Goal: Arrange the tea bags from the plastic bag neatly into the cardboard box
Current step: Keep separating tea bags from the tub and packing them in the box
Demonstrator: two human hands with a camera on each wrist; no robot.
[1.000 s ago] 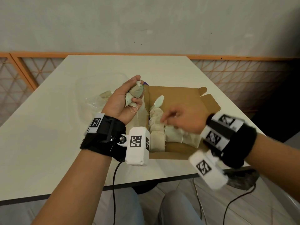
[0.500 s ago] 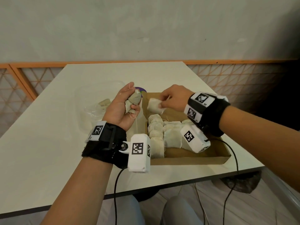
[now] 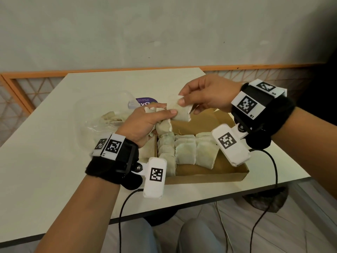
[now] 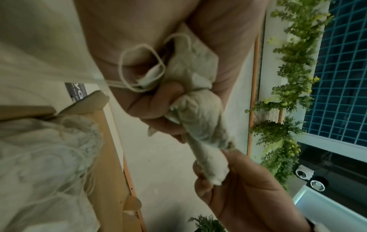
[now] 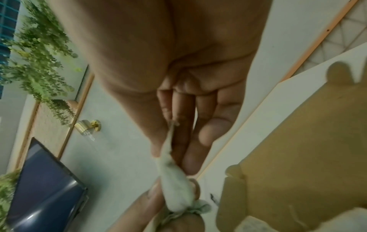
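Both the left hand and right hand apparently pinch one tea bag.

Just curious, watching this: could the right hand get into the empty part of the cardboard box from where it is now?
Probably yes. The right hand, pinching a tea bag, is above the cardboard box, whose open top and bare right side look unobstructed.
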